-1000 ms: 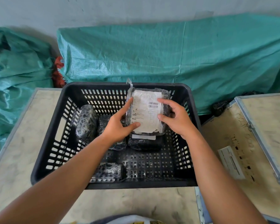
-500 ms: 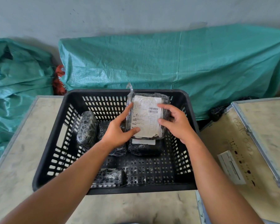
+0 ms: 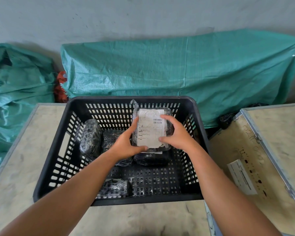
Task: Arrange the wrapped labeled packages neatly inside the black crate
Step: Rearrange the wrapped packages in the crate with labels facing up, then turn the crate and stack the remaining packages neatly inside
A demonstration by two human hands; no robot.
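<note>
A black slotted crate [image 3: 58,150] stands on a pale table. Both hands hold one wrapped package with a white barcode label [image 3: 149,128] tilted up at the crate's back right. My left hand [image 3: 126,145] grips its left and lower edge; my right hand [image 3: 177,135] grips its right edge. Under it lies a dark wrapped package [image 3: 152,159]. Another dark package [image 3: 90,138] stands on end at the back left, one [image 3: 111,138] sits beside it partly behind my left hand, and a small one [image 3: 114,188] rests at the front wall.
Teal tarpaulin [image 3: 177,68] covers bulky shapes behind the crate and at the left [image 3: 15,82]. A wooden case with metal edging and a white label [image 3: 242,176] stands at the right, close to the crate's right wall. A grey wall rises behind.
The labelled package stays in both hands at the crate's back right, seeming a little lower. The whole scene sits lower in the picture than before, as the head camera tilted up.
</note>
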